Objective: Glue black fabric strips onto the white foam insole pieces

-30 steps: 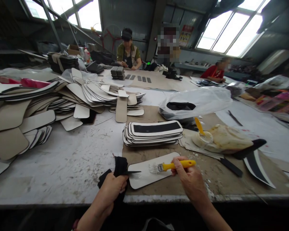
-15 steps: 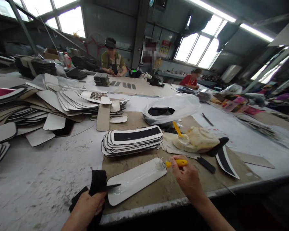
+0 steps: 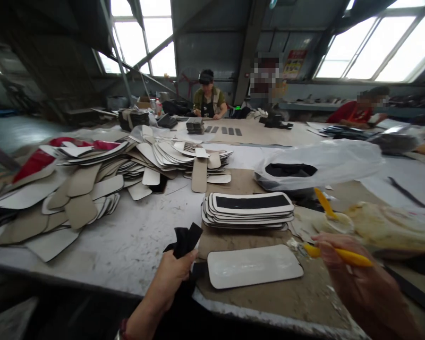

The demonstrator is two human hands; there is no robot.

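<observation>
My left hand (image 3: 172, 276) is closed around a bundle of black fabric strips (image 3: 187, 238), left of a white rounded panel (image 3: 255, 267). That panel lies flat on brown paper, with shiny wet streaks across its face. In my right hand (image 3: 357, 278) is a yellow-handled brush (image 3: 347, 256), its bristles smeared with white paste just off the panel's right end. Behind the panel stands a stack of similar panels (image 3: 248, 219); a black strip (image 3: 253, 202) lies along the top one. A second yellow handle (image 3: 325, 203) sticks out of a pasty cup (image 3: 342, 223) beyond my right hand.
Loose white and tan panels (image 3: 81, 208) spread in heaps over the left of the table. A clear plastic bag (image 3: 340, 163) with black material sits behind the stack. A yellowed bag (image 3: 386, 226) lies at right. Co-workers (image 3: 209, 101) sit across the table.
My view has turned left, so things appear farther right. The brush has moved from the panel's right part to just off its end. The black strip over the panel's left end is drawn back.
</observation>
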